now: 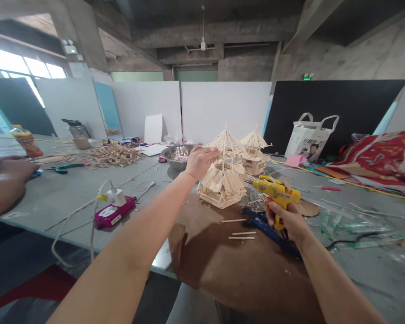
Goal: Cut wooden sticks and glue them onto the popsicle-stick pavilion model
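Observation:
A small pagoda model [222, 182] built of thin wooden sticks stands on a brown sheet [216, 256], its pointed upper roof [227, 140] above a wider lower one. My left hand [202, 161] reaches to the left edge of that upper roof, fingers closed together at it; the fingertips are partly hidden. In my right hand [286, 218] is a yellow hot glue gun [275, 192], its nozzle pointing left at the model's right side. Loose wooden sticks [242, 236] lie in front of the model. Blue pliers [268, 229] rest under the right hand.
Behind stand a second stick pagoda [254, 150] and a metal bowl [177, 155]. To the left are a purple power strip [114, 211] with a white cable, a stick pile [116, 155] and another person's hand [18, 166]. Plastic packaging [351, 225] and a bag [307, 137] are right.

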